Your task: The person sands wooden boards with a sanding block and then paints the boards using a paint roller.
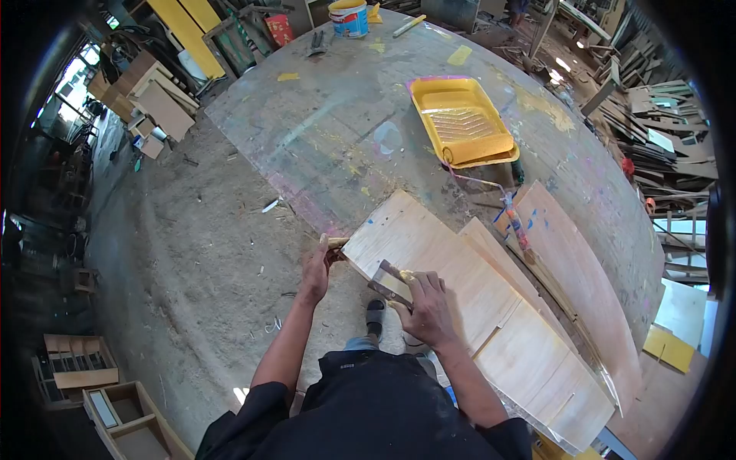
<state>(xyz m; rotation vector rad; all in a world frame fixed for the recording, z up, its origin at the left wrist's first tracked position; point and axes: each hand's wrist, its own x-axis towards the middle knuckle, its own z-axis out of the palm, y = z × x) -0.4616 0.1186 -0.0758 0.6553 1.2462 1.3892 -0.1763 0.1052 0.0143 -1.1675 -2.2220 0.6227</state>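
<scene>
A pale plywood panel lies on the worktable, its left corner jutting toward my left hand. My right hand grips a wide putty knife, held against the panel's near edge, with yellowish stuff on the fingers. At that left corner, my left hand is closed around something with a tan, flat end; its kind is hidden by the fingers and the panel. A second, thinner board shows from under the panel's far side.
The stained worktable carries a yellow paint tray, a paint roller, a paint bucket and a brush. Right of the panel lies a curved board. Scrap wood is piled at right; a wooden cabinet stands lower left.
</scene>
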